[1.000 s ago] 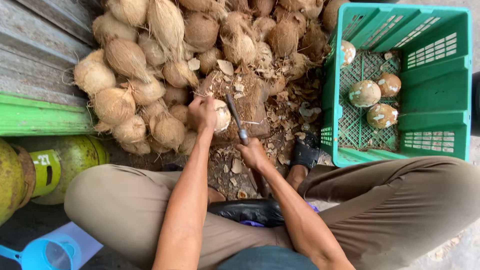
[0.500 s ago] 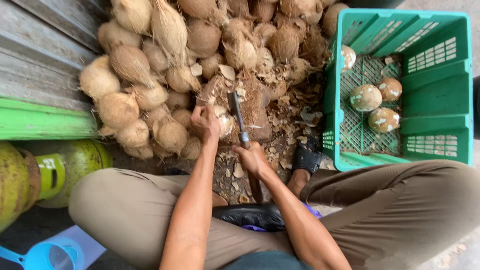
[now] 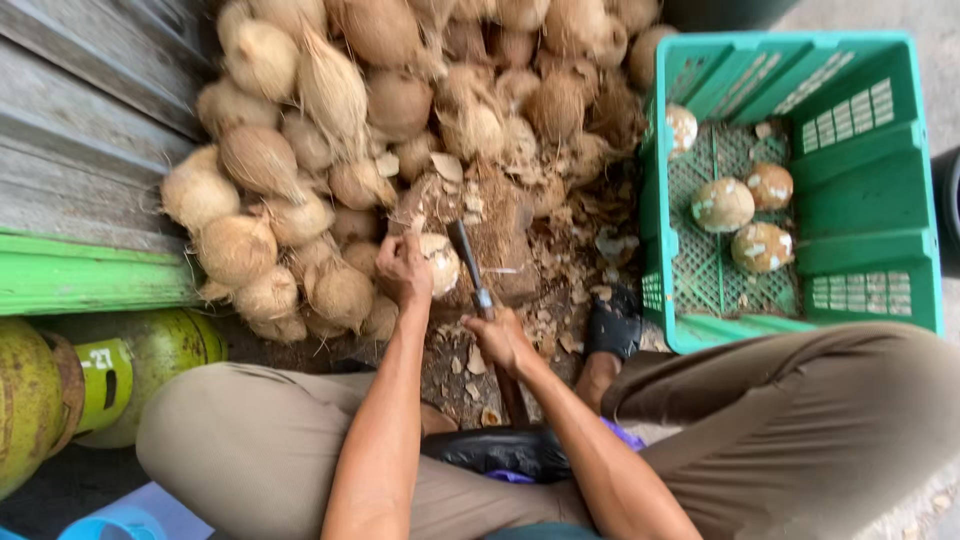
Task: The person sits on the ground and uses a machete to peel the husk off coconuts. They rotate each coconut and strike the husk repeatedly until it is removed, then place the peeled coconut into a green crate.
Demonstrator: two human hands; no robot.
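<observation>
A heap of husked coconuts point(image 3: 330, 130) fills the upper frame. At centre, the left hand point(image 3: 402, 272) clamps a pale coconut point(image 3: 440, 262); just right, the right hand point(image 3: 500, 340) grips a knife point(image 3: 468, 262), blade running up-frame beside it.

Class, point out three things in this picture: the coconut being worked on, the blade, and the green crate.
coconut point(image 3: 441, 262), head view, pale husked side by left hand.
blade point(image 3: 464, 252), head view, middle of the dark metal.
green crate point(image 3: 860, 190), head view, inner right wall.
</observation>
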